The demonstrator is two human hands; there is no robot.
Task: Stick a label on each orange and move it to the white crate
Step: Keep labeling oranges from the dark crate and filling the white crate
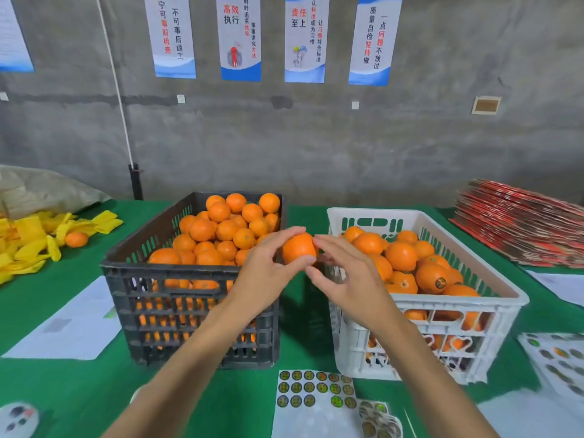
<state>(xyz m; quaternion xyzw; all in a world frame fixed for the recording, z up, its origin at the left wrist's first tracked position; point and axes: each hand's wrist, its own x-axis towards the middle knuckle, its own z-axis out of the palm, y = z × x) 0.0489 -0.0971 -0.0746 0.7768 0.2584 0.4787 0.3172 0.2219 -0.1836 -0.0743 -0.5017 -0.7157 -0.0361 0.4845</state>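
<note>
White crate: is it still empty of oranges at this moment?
No. The white crate already holds a pile of oranges, one showing a round label.

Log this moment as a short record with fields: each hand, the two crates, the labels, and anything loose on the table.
left hand: grips an orange between the crates
right hand: fingers touch that orange's right side
black crate: heaped with oranges
white crate: partly filled, one labelled orange on top
label sheet: in front of the crates, near edge
loose orange: far left, among yellow wrappers
</note>
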